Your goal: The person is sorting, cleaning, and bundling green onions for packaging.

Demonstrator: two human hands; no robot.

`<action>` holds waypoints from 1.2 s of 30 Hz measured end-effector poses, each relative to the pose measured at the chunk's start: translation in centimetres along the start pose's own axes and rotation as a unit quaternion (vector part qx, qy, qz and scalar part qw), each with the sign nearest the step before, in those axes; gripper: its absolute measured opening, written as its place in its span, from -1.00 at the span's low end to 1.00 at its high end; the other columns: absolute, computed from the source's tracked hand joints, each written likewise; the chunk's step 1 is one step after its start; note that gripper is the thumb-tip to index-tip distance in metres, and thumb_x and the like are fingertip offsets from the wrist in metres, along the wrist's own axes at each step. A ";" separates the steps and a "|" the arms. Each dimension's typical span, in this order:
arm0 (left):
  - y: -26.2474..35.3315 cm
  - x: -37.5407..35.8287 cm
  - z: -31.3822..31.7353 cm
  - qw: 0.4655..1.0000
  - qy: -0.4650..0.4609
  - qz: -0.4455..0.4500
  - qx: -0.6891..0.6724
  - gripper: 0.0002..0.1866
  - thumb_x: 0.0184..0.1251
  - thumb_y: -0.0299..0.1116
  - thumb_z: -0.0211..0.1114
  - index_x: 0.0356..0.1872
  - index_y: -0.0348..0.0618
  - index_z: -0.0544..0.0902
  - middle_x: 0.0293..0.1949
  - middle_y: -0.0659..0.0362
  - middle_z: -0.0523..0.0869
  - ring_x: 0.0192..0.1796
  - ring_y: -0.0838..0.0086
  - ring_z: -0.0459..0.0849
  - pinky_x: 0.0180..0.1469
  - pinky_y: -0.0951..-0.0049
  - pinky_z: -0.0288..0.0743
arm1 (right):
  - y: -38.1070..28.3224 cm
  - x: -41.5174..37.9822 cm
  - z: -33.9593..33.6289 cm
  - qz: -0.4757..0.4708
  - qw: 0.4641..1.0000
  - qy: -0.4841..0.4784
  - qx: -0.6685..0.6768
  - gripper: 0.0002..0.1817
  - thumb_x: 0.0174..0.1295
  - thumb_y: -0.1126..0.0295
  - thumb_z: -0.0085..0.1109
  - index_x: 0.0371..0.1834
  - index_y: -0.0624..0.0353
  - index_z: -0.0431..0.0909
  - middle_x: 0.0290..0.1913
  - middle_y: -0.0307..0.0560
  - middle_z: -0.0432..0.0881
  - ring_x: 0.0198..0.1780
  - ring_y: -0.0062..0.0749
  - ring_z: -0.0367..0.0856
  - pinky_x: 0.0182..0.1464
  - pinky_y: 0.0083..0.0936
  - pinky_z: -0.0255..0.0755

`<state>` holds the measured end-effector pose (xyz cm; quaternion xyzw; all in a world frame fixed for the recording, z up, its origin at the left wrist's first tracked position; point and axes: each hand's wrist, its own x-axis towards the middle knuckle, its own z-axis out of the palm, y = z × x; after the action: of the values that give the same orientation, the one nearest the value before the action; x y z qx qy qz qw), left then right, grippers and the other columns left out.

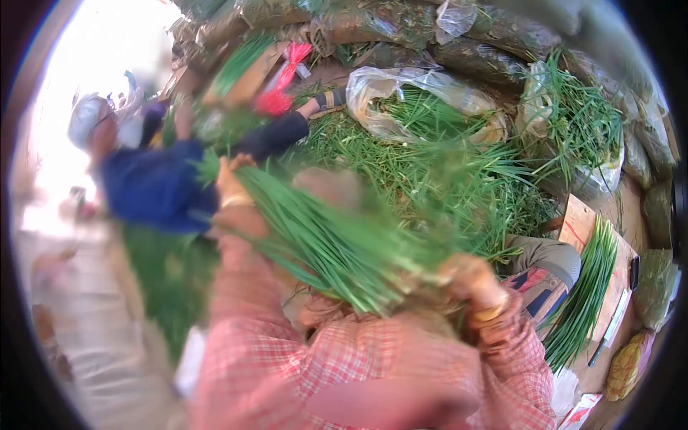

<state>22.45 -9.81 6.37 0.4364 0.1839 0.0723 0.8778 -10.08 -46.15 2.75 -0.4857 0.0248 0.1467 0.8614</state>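
Observation:
A bunch of long green chives (322, 240) is held up across my front, its pale cut ends toward the right. My left hand (234, 185) wraps round the leafy end, with tips sticking out past the fingers. At the pale end, my right hand (473, 283) is closed on the stalks; blur hides the exact grip there. Beneath and beyond the bunch lies a heap of loose green leaves (344, 147). Some green in front of the heap is smeared by motion.
On a wooden board (609, 283) at the right lie more chives (588, 287), a knife (615, 319) and a small dark object (634, 272). An open plastic bag (373, 89) of greens stands beyond. Another person (158, 183) sits at left. Filled bags (487, 61) line the back.

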 end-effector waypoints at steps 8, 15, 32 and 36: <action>3.5 -0.6 -4.6 0.986 0.110 0.115 -0.039 -0.49 0.37 0.02 -0.20 -0.35 -0.29 0.49 -0.36 0.01 0.61 -0.31 0.26 0.56 -0.14 0.21 0.44 | -3.9 -3.0 -12.5 -0.216 0.863 0.456 -0.025 -0.81 0.29 0.22 -0.06 -0.30 0.08 0.44 -0.76 -0.43 0.15 -0.78 -0.81 -0.05 -0.75 -0.70 -0.12; 5.6 -7.6 5.5 0.996 -0.033 0.081 0.030 -0.65 0.35 -0.09 0.00 -0.47 -0.17 0.32 -0.37 0.09 0.52 -0.27 0.24 0.54 -0.12 0.18 0.44 | -5.8 10.2 9.9 -0.275 0.649 0.018 -0.709 -0.11 -0.32 0.26 0.44 0.23 -0.07 0.25 0.02 0.04 0.43 -0.02 -0.11 0.40 0.00 -0.20 0.28; 3.2 -4.6 -3.8 0.998 0.004 0.055 0.028 -0.70 0.43 -0.21 -0.17 -0.32 -0.27 0.37 -0.30 0.07 0.52 -0.10 0.32 0.55 0.04 0.25 0.46 | -1.2 12.8 7.4 -0.310 0.561 -0.134 -0.756 -0.91 -0.18 0.40 0.09 -0.54 0.05 0.42 -0.37 -0.14 0.43 -0.37 -0.28 0.51 -0.37 -0.38 0.42; 3.6 -4.7 -5.8 0.993 0.115 0.025 0.006 -0.61 0.43 -0.09 -0.25 -0.22 -0.19 0.43 -0.19 0.10 0.59 -0.10 0.28 0.53 0.08 0.23 0.38 | 0.0 10.1 2.7 -0.220 0.565 -0.125 -0.785 -0.94 -0.15 0.42 0.05 -0.55 0.07 0.46 -0.50 -0.12 0.45 -0.42 -0.27 0.51 -0.41 -0.40 0.44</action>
<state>15.99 -4.71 7.27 0.4349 0.2733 0.1430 0.8460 -0.66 -41.55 2.33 -0.9378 -0.3159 -0.0267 0.1412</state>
